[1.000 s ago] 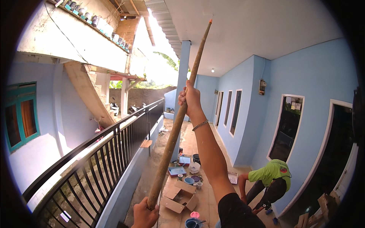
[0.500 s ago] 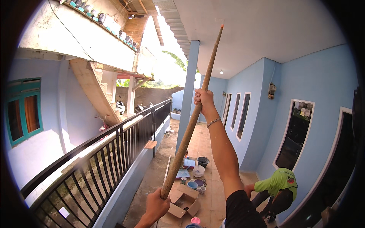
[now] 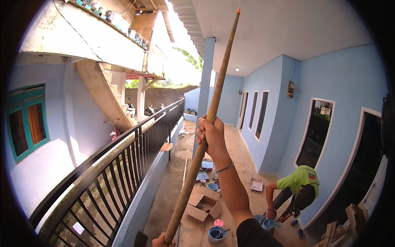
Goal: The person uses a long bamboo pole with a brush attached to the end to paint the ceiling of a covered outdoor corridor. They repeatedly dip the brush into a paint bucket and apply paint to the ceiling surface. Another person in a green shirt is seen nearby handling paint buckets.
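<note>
pale blue porch wall [image 3: 289, 131] | both hands [image 3: 213, 135] wrapped round long brown pole [image 3: 191, 177], right above left | orange tip [image 3: 238, 11] uppermost

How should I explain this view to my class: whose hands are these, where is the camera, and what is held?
There is no machine: these are a person's bare hands. A wide fisheye camera worn on the head sees them, so straight edges bend toward the rim. The right hand grips a long bamboo-like pole; the left hand, partly cut off by the lower edge, grips it lower down. On the tiled floor stand an open cardboard box and a small bucket. A co-worker in a green shirt bends over at the right.
</note>
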`<state>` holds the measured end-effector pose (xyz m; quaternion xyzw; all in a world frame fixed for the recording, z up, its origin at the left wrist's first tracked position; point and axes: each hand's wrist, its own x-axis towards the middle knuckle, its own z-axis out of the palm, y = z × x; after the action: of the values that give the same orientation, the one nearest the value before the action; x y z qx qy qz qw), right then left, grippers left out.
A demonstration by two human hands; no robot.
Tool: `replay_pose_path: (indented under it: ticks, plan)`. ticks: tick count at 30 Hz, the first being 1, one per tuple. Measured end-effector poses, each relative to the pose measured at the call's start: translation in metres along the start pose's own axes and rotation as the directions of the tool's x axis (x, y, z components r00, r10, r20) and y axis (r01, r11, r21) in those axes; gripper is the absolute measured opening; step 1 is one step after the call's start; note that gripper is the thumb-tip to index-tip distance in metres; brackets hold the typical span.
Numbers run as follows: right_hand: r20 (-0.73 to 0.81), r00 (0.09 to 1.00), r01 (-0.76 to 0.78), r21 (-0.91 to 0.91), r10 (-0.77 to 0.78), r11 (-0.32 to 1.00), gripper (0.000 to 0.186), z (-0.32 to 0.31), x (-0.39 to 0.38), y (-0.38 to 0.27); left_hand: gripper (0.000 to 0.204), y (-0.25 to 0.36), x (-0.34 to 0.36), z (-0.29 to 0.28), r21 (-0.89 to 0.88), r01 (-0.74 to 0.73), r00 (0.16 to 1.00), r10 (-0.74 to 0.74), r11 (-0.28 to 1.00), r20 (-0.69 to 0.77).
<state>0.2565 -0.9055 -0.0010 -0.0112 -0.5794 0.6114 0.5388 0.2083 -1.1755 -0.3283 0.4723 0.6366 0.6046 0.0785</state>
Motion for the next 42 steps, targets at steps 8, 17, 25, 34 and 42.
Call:
replay_pose_path:
  ticks: [8, 17, 25, 34, 42]
  plan:
    - [0.036, 0.997, 0.070, 0.005, -0.070, 0.998, 0.014, 0.017, 0.016, -0.011, 0.013, 0.020, 0.008, -0.017, 0.015, -0.013, 1.000, 0.013, 1.000, -0.028]
    - [0.039, 0.999, 0.009, 0.221, -0.018, 0.975, 0.039, -0.049, 0.116, 0.026, 0.018, 0.040, 0.169, 0.042, 0.101, -0.030, 0.999, 0.033, 0.994, -0.030]
    - [-0.078, 0.991, -0.099, 0.150, 0.112, 0.984, 0.022, -0.138, 0.181, 0.084, 0.025, 0.075, 0.334, 0.148, 0.198, -0.100, 0.995, 0.099, 0.975, 0.017]
    - [-0.116, 0.991, -0.049, 0.102, 0.061, 0.994, 0.023, -0.200, 0.339, 0.048, 0.028, 0.130, 0.478, 0.217, 0.164, -0.164, 0.986, 0.162, 0.973, 0.030]
    - [-0.106, 0.993, -0.046, 0.036, 0.049, 0.998, 0.016, -0.167, 0.227, 0.083, 0.027, 0.077, 0.376, 0.182, 0.059, -0.146, 0.988, 0.142, 0.988, 0.055]
